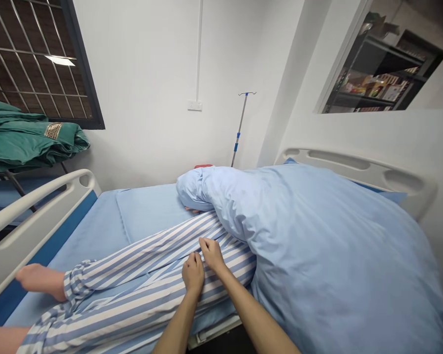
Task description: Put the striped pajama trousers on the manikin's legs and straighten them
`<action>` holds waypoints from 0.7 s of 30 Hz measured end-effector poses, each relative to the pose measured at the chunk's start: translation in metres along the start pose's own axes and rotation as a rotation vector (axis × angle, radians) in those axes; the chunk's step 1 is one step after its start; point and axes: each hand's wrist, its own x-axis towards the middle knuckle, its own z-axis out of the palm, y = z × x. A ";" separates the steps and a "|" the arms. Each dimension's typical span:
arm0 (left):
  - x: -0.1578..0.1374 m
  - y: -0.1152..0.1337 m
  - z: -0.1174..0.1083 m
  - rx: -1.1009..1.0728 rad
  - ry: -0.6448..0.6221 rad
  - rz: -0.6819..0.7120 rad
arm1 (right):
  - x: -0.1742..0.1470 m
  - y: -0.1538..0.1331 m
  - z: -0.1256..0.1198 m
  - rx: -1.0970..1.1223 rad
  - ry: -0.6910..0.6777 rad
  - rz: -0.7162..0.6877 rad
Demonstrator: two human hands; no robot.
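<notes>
The trousers, striped in blue and white, are worn by a lying figure and are stretched out to the left of the quilt, their upper end covered by it. Over the near thigh, just left of the quilt's edge, the left hand and the right hand are held close together, the right being nearer to the quilt. The fingers of both are curled in, as in loose fists; whether any cloth is pinched cannot be told, nor whether the trousers are pressed. Both forearms are bared and stretched in from the near side of the quilt.

A bare foot is seen well left of the quilt, beyond the far trouser cuff. The sheet is spread left of the quilt, and the footboard is set farther left. The headboard is placed behind the quilt, to the right. Beyond the quilt's far edge, a pole topped with hooks is seen against the wall.
</notes>
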 end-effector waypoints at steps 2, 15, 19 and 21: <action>0.000 0.000 0.002 -0.016 0.000 -0.007 | -0.006 0.008 0.005 -0.041 -0.003 0.010; -0.004 -0.002 0.002 -0.007 -0.033 0.050 | -0.014 0.019 0.013 -0.161 0.075 0.024; -0.001 -0.006 0.003 -0.051 -0.065 0.092 | -0.014 0.019 0.013 -0.112 0.108 0.024; 0.004 0.001 -0.001 -0.106 -0.070 0.086 | -0.014 0.021 0.013 -0.070 0.125 0.027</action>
